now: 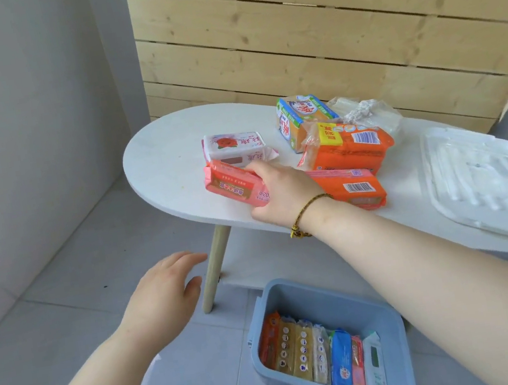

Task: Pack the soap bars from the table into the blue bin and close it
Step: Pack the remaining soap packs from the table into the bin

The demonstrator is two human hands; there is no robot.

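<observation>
A pink soap bar is gripped by the right hand on the surface, apparently not yet lifted. The left hand hangs spread and empty. Carrying to the blue bin, below the right forearm, is called for next.

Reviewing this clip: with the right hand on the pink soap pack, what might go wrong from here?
1. The right hand grips the pink soap pack at one end; it might slip on the way to the blue bin on the floor.
2. The forearm crosses close over the orange pack near the table edge and may knock it off.
3. The white lid overhangs the edge; a bump might tip it.
</observation>
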